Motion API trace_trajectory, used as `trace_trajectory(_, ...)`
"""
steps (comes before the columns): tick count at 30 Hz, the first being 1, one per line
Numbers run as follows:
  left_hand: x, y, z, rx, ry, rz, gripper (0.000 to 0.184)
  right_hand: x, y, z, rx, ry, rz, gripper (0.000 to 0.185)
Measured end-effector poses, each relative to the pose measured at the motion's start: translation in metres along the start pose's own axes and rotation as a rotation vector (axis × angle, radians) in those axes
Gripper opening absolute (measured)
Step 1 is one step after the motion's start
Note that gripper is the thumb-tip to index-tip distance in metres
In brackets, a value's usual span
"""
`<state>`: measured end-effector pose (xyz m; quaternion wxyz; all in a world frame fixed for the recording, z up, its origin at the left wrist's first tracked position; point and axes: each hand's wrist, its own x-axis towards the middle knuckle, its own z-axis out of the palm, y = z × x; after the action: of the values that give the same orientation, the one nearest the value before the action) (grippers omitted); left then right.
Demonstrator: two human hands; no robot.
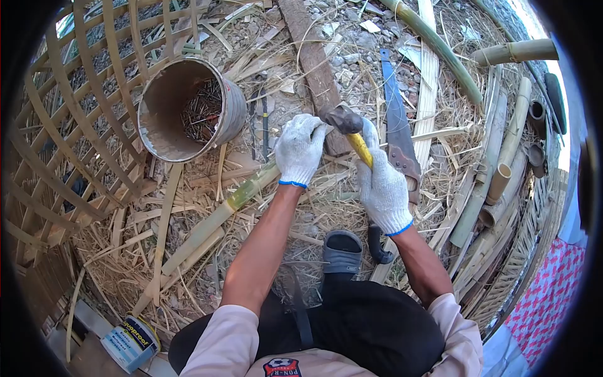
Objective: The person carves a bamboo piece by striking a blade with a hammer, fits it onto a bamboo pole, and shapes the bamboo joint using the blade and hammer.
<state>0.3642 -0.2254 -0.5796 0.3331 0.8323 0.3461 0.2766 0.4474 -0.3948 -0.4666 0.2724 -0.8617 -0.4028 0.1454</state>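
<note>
Hammer (360, 148), yellow-handled, dark steel head, is gripped by closed fingers of the white-gloved right hand (386, 191) at one o'clock! The white-gloved left hand (300, 151) is half curled; any hold cannot be told. One green round bamboo pole (251, 188) is angled towards eight. One tan lattice (134, 28) is seen woven at ten; one blue-bladed handsaw (395, 113) is laid at two. What is left cannot be judged.

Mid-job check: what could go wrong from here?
The hammer head sits right beside the left hand, so a stray swing could catch its fingers.
The handsaw lies close by the right hand; reaching sideways might scrape the glove on it.
The open bucket of nails stands on littered ground and could spill if bumped.
</note>
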Motion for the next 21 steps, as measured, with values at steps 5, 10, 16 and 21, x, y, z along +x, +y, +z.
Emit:
trace_trajectory(5,0.001,0.007,-0.005,0.031,-0.021,-0.027,0.014,0.010,0.016,0.013,-0.131,-0.168,0.081,0.023)
trace_trajectory(10,-0.001,0.003,-0.002,-0.049,0.003,-0.003,0.013,0.006,0.022,0.020,0.000,-0.003,-0.044,0.056)
trace_trajectory(16,0.005,0.010,-0.007,-0.065,-0.004,-0.002,0.010,0.008,0.020,0.018,-0.030,-0.008,0.004,0.072)
trace_trajectory(21,0.003,0.010,-0.006,0.033,-0.009,0.016,0.011,0.007,0.020,0.022,-0.120,-0.122,0.101,0.072)
